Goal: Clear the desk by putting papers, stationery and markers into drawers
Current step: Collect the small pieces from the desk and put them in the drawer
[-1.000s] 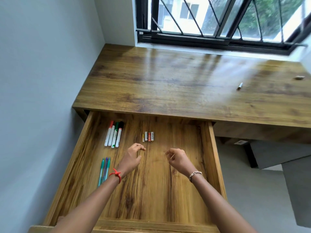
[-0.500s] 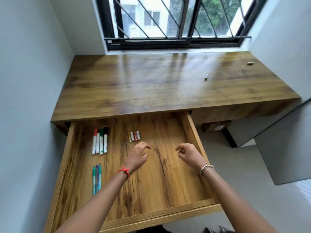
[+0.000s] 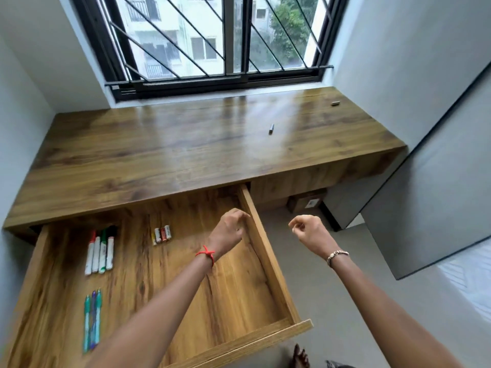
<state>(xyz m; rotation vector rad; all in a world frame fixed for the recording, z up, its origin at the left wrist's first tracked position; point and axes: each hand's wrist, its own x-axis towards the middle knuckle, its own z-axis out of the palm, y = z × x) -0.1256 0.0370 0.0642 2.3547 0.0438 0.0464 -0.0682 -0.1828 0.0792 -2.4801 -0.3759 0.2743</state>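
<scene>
Drawer point(image 3: 269, 258) wide open below me: green and purple pens point(image 3: 91, 320) at its left, four whiteboard markers point(image 3: 101, 251) beyond them, small batteries point(image 3: 162, 235) mid-drawer. My left hand point(image 3: 228, 229) hangs over the drawer's right wall, fingers loosely curled, holding nothing. Up on the desk point(image 3: 132, 160), a short grey marker-like stick point(image 3: 271, 128) lies at that hand's one o'clock, long axis roughly twelve to six. My right hand point(image 3: 309, 231), out over the floor, curled and empty too, has it at eleven. Both about equally near, I reckon. The little block point(image 3: 335, 103) at one o'clock is the right's.
</scene>
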